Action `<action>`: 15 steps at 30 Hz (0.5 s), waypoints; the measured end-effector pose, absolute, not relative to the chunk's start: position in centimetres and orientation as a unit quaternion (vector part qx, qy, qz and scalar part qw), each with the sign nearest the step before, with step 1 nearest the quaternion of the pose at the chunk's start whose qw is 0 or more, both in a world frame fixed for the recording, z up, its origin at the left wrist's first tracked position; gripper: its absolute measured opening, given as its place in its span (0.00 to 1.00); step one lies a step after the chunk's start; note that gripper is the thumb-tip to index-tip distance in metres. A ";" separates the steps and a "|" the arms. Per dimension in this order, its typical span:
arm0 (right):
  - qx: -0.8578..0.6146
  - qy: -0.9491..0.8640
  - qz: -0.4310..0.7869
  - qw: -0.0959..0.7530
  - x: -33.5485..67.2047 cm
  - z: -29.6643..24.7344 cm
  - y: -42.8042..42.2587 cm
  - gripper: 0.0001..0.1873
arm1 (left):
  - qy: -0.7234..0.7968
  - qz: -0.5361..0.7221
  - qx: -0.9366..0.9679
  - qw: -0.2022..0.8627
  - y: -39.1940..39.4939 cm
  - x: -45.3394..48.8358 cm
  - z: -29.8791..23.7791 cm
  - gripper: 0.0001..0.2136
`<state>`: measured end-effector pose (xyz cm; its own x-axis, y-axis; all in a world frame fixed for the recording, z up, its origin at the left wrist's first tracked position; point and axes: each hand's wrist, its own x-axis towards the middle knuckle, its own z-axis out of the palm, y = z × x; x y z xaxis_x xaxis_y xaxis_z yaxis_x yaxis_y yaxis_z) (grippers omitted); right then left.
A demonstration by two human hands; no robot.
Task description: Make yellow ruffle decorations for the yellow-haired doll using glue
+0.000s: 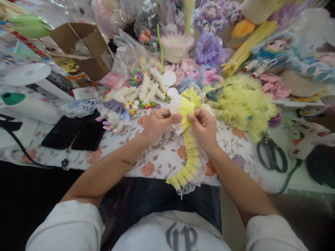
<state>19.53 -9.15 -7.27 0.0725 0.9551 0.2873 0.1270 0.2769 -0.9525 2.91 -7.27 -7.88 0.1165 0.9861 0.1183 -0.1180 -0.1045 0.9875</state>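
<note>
Between my two hands is a yellow pleated lace trim [192,150] with white lace along its edge. My left hand [162,122] pinches its upper part from the left, thumb on top. From the right, my right hand [204,126] pinches the same part, the thumbs close together. The trim's long tail runs down over the flowered tablecloth [159,153] and hangs past the table's front edge. Behind the hands, a further yellow fold stands up. A heap of pale yellow ruffled fabric [243,104] lies to the right of my right hand.
Black-handled scissors [271,153] and a white glue gun [309,139] lie at the right. Two dark phones [87,134] are at the left, near small dolls [116,111]. Farther back stand a cardboard box [81,48], a white basket [177,47] and purple frilled pieces [209,48].
</note>
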 end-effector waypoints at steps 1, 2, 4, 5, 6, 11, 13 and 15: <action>-0.477 -0.569 0.368 0.560 19.5 -7.3 -9.1 0.12 | 0.415 0.518 0.532 0.525 -7.3 2.9 -7.8 0.15; -0.481 -0.567 0.362 0.563 19.5 -7.3 -9.1 0.12 | 0.419 0.516 0.537 0.520 -7.2 2.9 -7.6 0.15; -0.487 -0.563 0.353 0.567 19.6 -7.3 -9.0 0.12 | 0.423 0.525 0.533 0.512 -7.2 3.0 -7.2 0.16; -0.489 -0.561 0.350 0.569 19.6 -7.2 -8.9 0.12 | 0.422 0.533 0.523 0.514 -7.1 3.1 -7.0 0.17; -0.489 -0.558 0.350 0.572 19.6 -7.2 -8.9 0.12 | 0.422 0.541 0.509 0.519 -7.1 3.2 -6.8 0.19; -0.486 -0.552 0.355 0.577 19.6 -7.2 -8.9 0.12 | 0.428 0.556 0.463 0.542 -7.0 3.4 -6.8 0.28; -0.482 -0.554 0.355 0.578 19.6 -7.2 -8.9 0.12 | 0.425 0.551 0.495 0.521 -7.0 3.3 -6.8 0.25; -0.478 -0.560 0.349 0.580 19.7 -7.3 -8.9 0.12 | 0.428 0.545 0.531 0.487 -7.2 3.2 -6.7 0.21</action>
<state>19.68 -8.92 -7.27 0.1291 0.9401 0.3154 0.1313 0.2991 -0.9451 3.23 -7.19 -6.72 0.0394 0.9861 0.1614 -0.0759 -0.1581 0.9845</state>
